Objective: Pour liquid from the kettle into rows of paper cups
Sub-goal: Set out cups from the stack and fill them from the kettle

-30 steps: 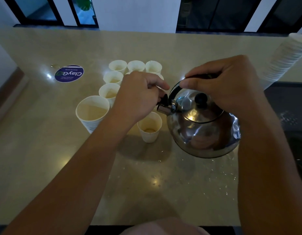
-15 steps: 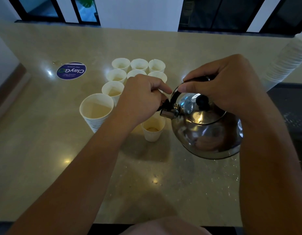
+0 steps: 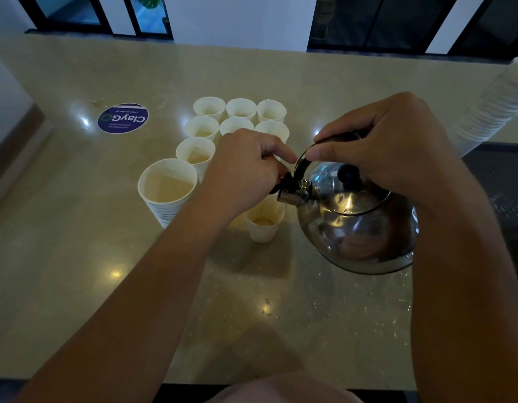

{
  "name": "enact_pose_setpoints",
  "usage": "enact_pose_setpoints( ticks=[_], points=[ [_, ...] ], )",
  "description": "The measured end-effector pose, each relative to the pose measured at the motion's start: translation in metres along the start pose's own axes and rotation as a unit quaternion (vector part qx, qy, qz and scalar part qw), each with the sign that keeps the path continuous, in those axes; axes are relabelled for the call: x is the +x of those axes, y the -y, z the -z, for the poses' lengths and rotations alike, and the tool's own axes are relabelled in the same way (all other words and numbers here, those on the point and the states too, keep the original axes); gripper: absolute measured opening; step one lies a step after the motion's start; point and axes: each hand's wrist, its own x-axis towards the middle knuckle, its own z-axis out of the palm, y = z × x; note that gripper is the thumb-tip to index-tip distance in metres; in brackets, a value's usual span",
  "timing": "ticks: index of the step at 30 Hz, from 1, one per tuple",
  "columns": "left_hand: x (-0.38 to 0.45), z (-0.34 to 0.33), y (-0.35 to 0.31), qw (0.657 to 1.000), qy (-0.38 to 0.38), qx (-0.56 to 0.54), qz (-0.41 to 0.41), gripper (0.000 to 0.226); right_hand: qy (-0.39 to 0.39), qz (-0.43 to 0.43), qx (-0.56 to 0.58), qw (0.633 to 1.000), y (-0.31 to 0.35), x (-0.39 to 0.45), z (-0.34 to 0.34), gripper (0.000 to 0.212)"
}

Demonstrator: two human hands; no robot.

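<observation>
Here, nearest the person, the right hand (image 3: 388, 146) is curled round the black arched handle of the steel kettle (image 3: 358, 225), which hangs tilted above the counter (image 3: 77, 286) with its spout aimed left and down. The left hand (image 3: 246, 170) is closed in a pinch at the black cap on the spout (image 3: 292, 194); whether it lifts the cap or only steadies it cannot be told.

Directly under the spout stands 1 small paper cup (image 3: 265, 225) with a little pale liquid at its bottom. No stream is visible.

To pour well, I judge, the spout should stay centred over that cup's mouth and the tilt should grow slowly, since a light paper cup could tip or overflow. The left fingers are best kept off the metal and clear of the flow.

Left of it is a bigger stack of cups (image 3: 167, 190) holding liquid in the top one. Beyond, more small cups (image 3: 240, 110) sit in tight rows of 3, several apparently filled. Farther left lies a round blue sticker (image 3: 123, 118); at far right leans a long stack of spare cups (image 3: 490, 106).
</observation>
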Motion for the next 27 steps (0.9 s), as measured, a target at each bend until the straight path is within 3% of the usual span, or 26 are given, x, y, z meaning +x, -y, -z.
enact_pose_setpoints(
  ticks=[27],
  points=[
    [-0.0001,-0.0012,0.0040,1.000,0.014,0.010,-0.001,0.035,0.008,0.007,-0.002,1.000,-0.0049,0.0025,-0.0025,0.023]
  ],
)
